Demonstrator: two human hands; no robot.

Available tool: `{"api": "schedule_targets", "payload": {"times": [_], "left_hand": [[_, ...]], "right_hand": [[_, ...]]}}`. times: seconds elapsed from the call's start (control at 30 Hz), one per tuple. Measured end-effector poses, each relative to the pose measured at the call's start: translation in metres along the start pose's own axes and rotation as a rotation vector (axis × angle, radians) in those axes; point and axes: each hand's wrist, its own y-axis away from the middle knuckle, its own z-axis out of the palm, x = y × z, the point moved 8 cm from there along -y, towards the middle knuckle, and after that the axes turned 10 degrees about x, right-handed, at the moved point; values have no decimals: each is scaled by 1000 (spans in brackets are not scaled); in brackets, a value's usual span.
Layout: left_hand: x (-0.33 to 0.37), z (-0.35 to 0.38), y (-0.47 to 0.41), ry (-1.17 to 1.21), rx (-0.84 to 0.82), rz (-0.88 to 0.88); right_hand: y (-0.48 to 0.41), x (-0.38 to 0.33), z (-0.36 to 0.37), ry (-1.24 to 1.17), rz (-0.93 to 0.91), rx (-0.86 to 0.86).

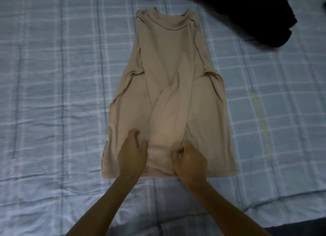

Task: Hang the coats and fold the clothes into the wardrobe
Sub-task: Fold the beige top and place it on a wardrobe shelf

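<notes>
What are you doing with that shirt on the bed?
A person is folding a beige top laid flat on a blue checked bedspread. Its sleeves are already folded in over the middle. The left hand and right hand both rest at the bottom hem, fingers curled at the cloth. A dark garment lies at the far edge.

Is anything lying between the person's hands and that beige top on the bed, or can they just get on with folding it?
Nothing visible is in the way. The left hand and right hand already rest on the beige top near its lower hem. The dark garment lies apart at the far edge of the bed. No wardrobe is in view.
</notes>
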Motion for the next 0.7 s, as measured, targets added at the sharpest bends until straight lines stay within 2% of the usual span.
{"api": "schedule_targets", "payload": {"times": [0.07,0.13,0.23,0.33,0.37,0.47,0.53,0.63,0.7], "left_hand": [[-11,-18,-1,-145,139,18],[-30,-37,-1,-280,217,-73],[-61,-47,4,-325,106,-226],[-65,-45,4,-62,-69,-262],[-55,-47,3,8,-93,-224],[11,-46,10,46,-110,78],[60,-15,32,-78,-286,356],[80,42,71,-337,-662,596],[81,51,71,-409,-646,657]], "right_hand": [[-3,-12,-13,-127,-98,138],[-1,-29,-15,-158,-274,179],[5,-48,0,-96,-460,83],[17,-54,24,12,-532,-45],[20,-53,28,13,-525,-55],[17,-45,16,-266,-337,8],[7,-27,-6,-449,-132,147],[-3,24,-36,-474,147,313],[-4,56,-52,-396,215,368]]}}
